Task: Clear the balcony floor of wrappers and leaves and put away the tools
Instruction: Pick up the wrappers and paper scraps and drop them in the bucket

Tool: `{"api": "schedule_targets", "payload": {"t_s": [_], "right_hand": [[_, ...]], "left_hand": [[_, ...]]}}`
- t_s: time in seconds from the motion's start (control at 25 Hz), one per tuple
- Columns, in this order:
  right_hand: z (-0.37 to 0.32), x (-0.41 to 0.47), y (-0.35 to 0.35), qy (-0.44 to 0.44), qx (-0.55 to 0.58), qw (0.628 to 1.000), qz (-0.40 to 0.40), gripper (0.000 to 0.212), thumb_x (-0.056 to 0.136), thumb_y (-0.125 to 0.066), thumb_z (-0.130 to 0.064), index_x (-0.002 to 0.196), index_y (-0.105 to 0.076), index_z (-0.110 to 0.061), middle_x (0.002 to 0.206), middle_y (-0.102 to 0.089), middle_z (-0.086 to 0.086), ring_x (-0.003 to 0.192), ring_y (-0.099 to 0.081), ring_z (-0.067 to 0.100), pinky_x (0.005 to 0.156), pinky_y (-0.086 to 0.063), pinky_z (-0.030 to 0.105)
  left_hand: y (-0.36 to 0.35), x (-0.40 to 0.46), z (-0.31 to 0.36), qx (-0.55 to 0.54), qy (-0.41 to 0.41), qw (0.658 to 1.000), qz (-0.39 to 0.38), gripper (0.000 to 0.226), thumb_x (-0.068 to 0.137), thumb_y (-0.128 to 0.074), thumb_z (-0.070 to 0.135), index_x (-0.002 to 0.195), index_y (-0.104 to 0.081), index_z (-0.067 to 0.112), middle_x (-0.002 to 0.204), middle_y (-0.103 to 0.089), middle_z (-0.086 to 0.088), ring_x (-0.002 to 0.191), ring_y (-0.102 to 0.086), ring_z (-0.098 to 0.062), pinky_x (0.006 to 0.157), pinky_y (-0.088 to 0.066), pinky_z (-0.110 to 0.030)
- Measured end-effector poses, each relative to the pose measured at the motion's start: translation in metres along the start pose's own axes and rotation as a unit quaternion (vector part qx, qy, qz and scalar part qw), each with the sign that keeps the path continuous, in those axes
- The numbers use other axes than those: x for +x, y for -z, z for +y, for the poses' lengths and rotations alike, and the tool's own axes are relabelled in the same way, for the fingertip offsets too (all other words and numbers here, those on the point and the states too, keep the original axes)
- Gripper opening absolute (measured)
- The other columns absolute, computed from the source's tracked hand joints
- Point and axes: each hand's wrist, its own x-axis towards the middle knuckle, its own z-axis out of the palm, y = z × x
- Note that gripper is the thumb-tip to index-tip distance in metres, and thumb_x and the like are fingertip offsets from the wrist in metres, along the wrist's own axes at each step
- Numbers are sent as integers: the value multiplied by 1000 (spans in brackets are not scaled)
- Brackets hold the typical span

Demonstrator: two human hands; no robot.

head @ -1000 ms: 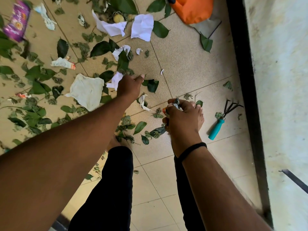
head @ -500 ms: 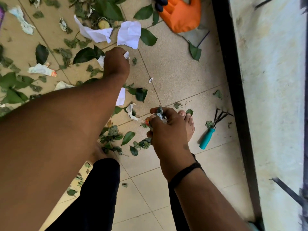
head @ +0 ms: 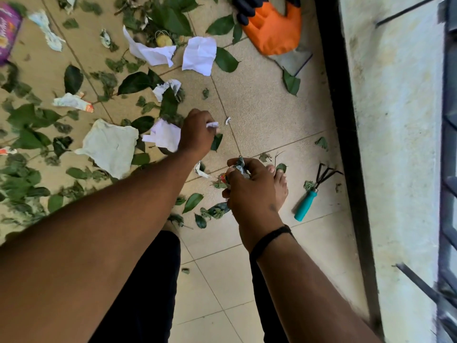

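My left hand [head: 196,131] hangs above the tiled floor [head: 259,115] and pinches a small white paper scrap [head: 212,125]. My right hand [head: 249,191] grips a crumpled bundle of wrappers and leaves [head: 238,167] over my right foot. Green leaves [head: 134,82] and white paper pieces [head: 199,55] lie scattered across the tiles to the left and ahead. A hand rake with a teal handle [head: 306,204] lies on the floor to the right of my foot.
An orange glove [head: 274,30] lies at the top near the black floor edge [head: 341,107] and the pale wall [head: 395,144]. A white cloth [head: 108,147] sits left of my left hand. A purple packet [head: 7,35] is at the far left.
My left hand had reached out to the paper among the leaves; it has now pulled back toward me with a small white scrap in its fingers. My right hand keeps its bundle.
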Motion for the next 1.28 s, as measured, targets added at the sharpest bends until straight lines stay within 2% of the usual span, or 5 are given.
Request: {"api": "schedule_targets", "payload": {"t_s": [0.36, 0.64, 0.76, 0.92, 1.28], "right_hand": [[7, 14, 25, 19, 72, 997, -22, 15, 96, -56, -13, 97, -68, -20, 83, -68, 6, 63, -56, 16, 50, -42, 23], [23, 19, 24, 89, -32, 995, 18, 11, 85, -59, -30, 91, -69, -29, 98, -69, 15, 79, -66, 30, 68, -58, 44], [31, 10, 9, 86, -70, 994, -7, 12, 79, -59, -34, 88, -67, -32, 94, -70, 12, 86, -66, 37, 83, -57, 57], [42, 0, -6, 14, -12, 1000, -14, 13, 99, -54, -14, 100, -66, -20, 89, -67, 8, 63, -58, 13, 53, -49, 24], [-11, -151, -27, 27, 147, 966, -209, 16, 103, -46, -5, 110, -59, -9, 74, -55, 4, 57, -50, 13, 48, -35, 22]], "left_hand": [[-45, 46, 38, 130, 25, 991, -7, 15, 95, -64, 13, 98, -68, -1, 119, -59, -22, 107, -60, -37, 83, -45, -36], [-45, 25, 38, 240, -23, 970, -27, 21, 96, -55, 1, 117, -57, 1, 117, -62, -24, 106, -63, -40, 83, -53, -46], [-13, 3, 26, 116, 62, 991, -25, 25, 94, -58, 3, 118, -54, 2, 124, -61, -22, 114, -58, -41, 86, -48, -41], [41, -52, -9, -51, 129, 990, 1, 20, 94, -61, 12, 112, -59, 2, 114, -64, -17, 109, -59, -32, 77, -40, -32], [252, -259, 40, -356, 229, 902, 83, 18, 95, -61, 5, 113, -62, 6, 82, -58, -4, 52, -49, -5, 44, -37, -14]]}}
